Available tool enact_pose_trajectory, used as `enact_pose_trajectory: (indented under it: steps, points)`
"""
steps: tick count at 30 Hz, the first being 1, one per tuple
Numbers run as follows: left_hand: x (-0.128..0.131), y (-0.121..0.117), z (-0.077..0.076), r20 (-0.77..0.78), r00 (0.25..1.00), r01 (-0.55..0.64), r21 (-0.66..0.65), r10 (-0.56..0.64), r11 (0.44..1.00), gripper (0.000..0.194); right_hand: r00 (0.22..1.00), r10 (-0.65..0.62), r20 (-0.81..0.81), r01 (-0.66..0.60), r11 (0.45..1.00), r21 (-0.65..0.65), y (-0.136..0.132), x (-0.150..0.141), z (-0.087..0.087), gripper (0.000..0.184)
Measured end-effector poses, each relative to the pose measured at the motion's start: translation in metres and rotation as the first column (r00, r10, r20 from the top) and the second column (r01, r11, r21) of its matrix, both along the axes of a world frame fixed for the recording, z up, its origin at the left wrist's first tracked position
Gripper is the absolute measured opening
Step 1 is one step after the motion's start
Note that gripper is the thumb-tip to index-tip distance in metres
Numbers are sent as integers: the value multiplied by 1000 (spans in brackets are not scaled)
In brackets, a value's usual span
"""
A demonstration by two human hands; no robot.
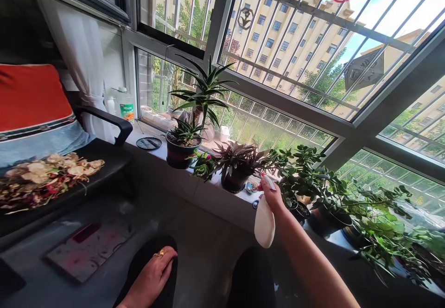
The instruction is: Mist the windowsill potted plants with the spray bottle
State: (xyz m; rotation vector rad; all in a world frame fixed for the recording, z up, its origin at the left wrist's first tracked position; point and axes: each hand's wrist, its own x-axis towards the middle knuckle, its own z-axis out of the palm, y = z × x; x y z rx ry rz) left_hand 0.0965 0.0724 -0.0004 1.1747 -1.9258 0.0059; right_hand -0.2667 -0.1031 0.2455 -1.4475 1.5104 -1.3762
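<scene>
Leftward, a chair [34, 104] with an orange and pale blue cushion is observed, its black armrest [104, 121] curving toward the window. Dried plant slices [45, 178] are spread in a thin, loose layer over a dark flat surface [116, 162], an arrangement judged to favour airing. Below, a mottled pink-and-grey board [88, 250] is laid flat.

The left hand [149, 275] is rested on a black trouser leg [134, 266], with a gold ring [160, 252] worn on one finger. Its fingers are held loosely together, and nothing is pinched.

Along the windowsill [187, 192], a plastic bottle [125, 106] and a round dark dish [149, 143] are placed toward the left corner. A small aloe [184, 131] in a dark pot [178, 156] stands next, with a taller aloe [205, 85] behind it. The plants are judged to be ranked against the glass for light.

A white spray bottle [264, 224] is gripped at its neck by the right hand [273, 196], fingers wrapped around it. It is held out by the sill edge, its red-and-white head turned toward a purple-tinged succulent [236, 159], apparently to bring the nozzle near the foliage. A jade plant [306, 182] and a trailing green plant [382, 247] occupy the right end.
</scene>
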Motion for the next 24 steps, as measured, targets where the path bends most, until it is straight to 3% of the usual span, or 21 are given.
enact_pose_trajectory:
  steps: [4, 6, 13, 16, 21, 24]
  points:
    - [-2, -1, 1, -20, 1000, 12, 17, -12, 1000, 18, 998, -13, -69, 3, 990, -139, -6, -3, 18, 57]
    - [-2, -2, 0, -21, 1000, 17, 38, -17, 999, 19, 997, -40, -62, 31, 989, -142, -12, -4, 22, 59]
    - [-2, -1, 2, -41, 998, 44, 157, -37, 987, 19, 998, -54, -25, 54, 999, -8, -12, -3, 0, 51]
    - [-1, -1, 5, -42, 998, 40, 101, -36, 994, 17, 999, -40, -23, 40, 999, -9, -5, -3, -1, 51]
    - [-2, -1, 5, -30, 1000, 6, 2, -6, 1000, 16, 997, 0, -82, -11, 991, -137, -3, -3, 19, 53]
    - [-4, 0, 6, -31, 1000, -2, -2, 2, 1000, 18, 994, 25, -103, -38, 991, -125, -7, 1, 16, 52]
